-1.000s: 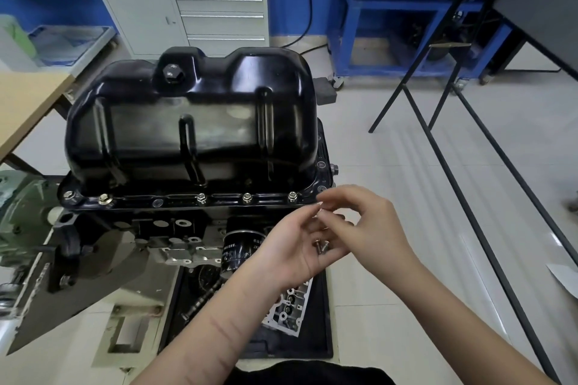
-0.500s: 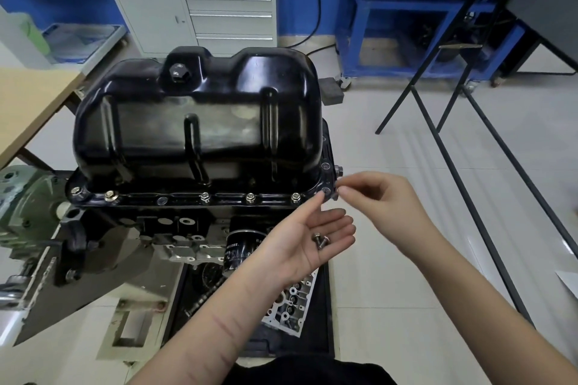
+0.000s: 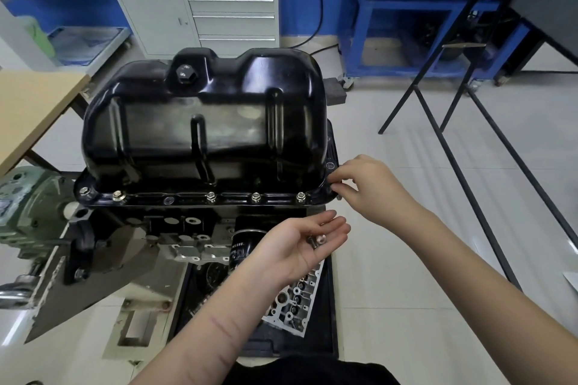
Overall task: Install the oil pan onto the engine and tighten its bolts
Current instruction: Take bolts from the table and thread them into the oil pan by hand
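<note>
Right hand (image 3: 369, 187) pinching at oil pan (image 3: 203, 131) corner; left hand (image 3: 300, 247) cradles bolts (image 3: 316, 241).

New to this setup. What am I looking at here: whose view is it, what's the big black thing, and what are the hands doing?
There is one view, from a camera worn on a person's head, looking down at their own bare hands. No robot is involved.

The big glossy black shell is the oil pan, sitting on an upturned engine on a stand. Several bolts already stand in the near edge of its rim.

The left hand lies palm up and flat, carrying spare bolts. The right hand is at the pan's near right corner with its fingertips pinched together, apparently on a bolt, though the bolt itself is hidden.

Below, a black oil filter sticks out of the engine, and a tray on the floor holds a metal engine part.
</note>
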`<action>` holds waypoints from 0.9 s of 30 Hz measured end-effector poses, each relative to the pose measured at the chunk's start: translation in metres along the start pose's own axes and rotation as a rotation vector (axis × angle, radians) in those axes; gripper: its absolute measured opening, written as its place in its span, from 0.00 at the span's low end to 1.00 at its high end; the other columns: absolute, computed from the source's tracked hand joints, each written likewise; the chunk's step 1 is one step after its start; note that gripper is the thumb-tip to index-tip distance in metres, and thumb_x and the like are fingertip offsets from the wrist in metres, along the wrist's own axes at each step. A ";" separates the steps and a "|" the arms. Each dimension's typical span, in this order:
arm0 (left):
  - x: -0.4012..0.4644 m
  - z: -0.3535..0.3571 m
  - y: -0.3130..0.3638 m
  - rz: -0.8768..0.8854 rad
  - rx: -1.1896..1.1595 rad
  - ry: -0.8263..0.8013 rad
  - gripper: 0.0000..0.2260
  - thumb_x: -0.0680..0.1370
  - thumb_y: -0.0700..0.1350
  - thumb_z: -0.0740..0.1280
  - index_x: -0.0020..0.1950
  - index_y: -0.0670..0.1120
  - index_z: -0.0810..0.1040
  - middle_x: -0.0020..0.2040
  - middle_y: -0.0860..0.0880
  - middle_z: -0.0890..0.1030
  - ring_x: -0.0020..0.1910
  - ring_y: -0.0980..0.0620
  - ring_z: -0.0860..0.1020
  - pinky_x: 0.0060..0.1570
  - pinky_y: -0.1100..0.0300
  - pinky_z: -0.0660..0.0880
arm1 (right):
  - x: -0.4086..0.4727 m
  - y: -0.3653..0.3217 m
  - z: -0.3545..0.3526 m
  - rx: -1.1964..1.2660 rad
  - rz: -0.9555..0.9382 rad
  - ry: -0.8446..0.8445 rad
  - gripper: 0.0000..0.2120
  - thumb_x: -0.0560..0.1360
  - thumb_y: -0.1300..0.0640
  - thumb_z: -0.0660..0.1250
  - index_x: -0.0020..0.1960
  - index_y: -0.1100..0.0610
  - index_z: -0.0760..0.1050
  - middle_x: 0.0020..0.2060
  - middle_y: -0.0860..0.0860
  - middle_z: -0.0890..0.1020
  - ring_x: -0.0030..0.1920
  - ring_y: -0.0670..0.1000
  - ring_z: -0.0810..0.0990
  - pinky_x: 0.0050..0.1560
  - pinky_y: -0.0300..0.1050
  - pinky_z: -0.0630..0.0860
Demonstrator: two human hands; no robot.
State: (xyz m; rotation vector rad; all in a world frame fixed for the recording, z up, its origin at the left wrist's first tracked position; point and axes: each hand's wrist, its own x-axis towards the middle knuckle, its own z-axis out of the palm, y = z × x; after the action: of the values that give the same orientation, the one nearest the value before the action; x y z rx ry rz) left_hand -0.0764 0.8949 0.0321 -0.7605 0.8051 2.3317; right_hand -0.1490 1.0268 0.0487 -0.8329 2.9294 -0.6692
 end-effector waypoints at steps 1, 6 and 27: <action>-0.001 0.000 0.000 -0.002 -0.003 -0.007 0.12 0.76 0.26 0.53 0.47 0.32 0.75 0.40 0.37 0.82 0.40 0.41 0.81 0.38 0.52 0.79 | 0.001 -0.001 -0.001 -0.047 -0.028 -0.022 0.09 0.76 0.61 0.63 0.53 0.58 0.80 0.44 0.54 0.82 0.52 0.54 0.72 0.49 0.39 0.65; -0.003 0.003 0.000 0.005 -0.023 -0.024 0.10 0.76 0.26 0.54 0.47 0.31 0.75 0.40 0.35 0.82 0.42 0.41 0.81 0.36 0.53 0.81 | 0.005 -0.004 -0.001 -0.181 -0.086 -0.077 0.11 0.78 0.59 0.59 0.54 0.57 0.78 0.48 0.53 0.79 0.53 0.54 0.70 0.52 0.42 0.66; -0.005 0.006 0.000 -0.007 -0.096 -0.013 0.09 0.77 0.28 0.56 0.46 0.32 0.75 0.38 0.36 0.82 0.33 0.43 0.83 0.31 0.56 0.80 | 0.013 -0.009 0.008 -0.266 -0.058 0.015 0.12 0.77 0.52 0.60 0.50 0.61 0.72 0.45 0.57 0.79 0.50 0.58 0.75 0.39 0.44 0.64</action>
State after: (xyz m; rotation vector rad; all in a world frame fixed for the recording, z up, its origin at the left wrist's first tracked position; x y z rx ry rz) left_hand -0.0748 0.8977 0.0395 -0.7866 0.6874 2.3806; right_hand -0.1550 1.0100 0.0458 -0.9391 3.0619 -0.2910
